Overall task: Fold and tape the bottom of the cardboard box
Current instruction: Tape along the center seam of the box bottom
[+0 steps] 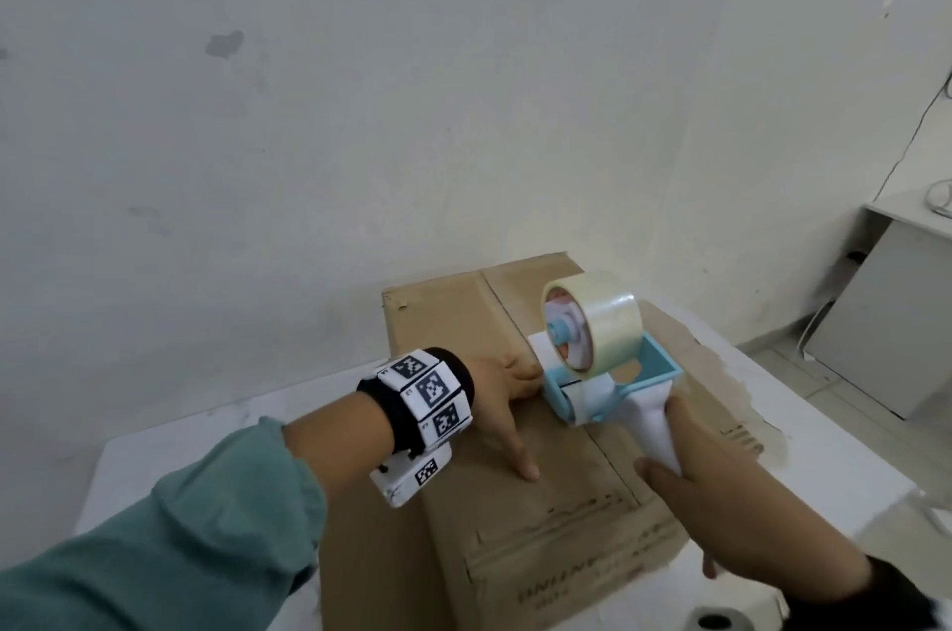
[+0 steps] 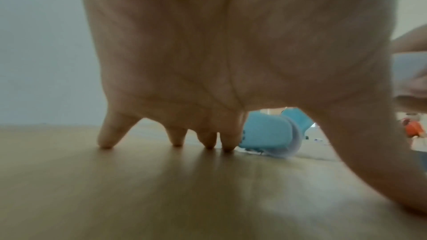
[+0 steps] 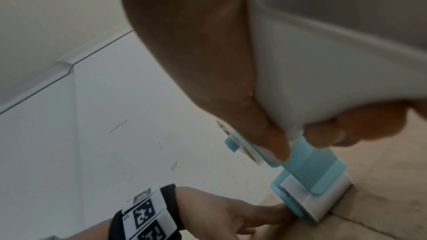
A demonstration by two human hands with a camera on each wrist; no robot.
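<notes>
A brown cardboard box (image 1: 556, 517) lies on a white table, its flaps folded shut with a centre seam (image 1: 505, 311). My left hand (image 1: 502, 398) presses spread fingertips (image 2: 227, 148) on the left flap beside the seam. My right hand (image 1: 721, 491) grips the white handle (image 1: 654, 429) of a blue tape dispenser (image 1: 602, 383) carrying a roll of clear tape (image 1: 597, 321). The dispenser's nose (image 3: 309, 198) sits on the seam, right next to my left fingers. In the left wrist view the blue dispenser (image 2: 268, 132) touches the cardboard (image 2: 161, 189) behind my fingers.
The white table (image 1: 170, 465) extends left and right of the box. A white wall (image 1: 360, 89) stands close behind. At the right a white desk and panel (image 1: 886, 321) stand on the floor, with a cable hanging on the wall.
</notes>
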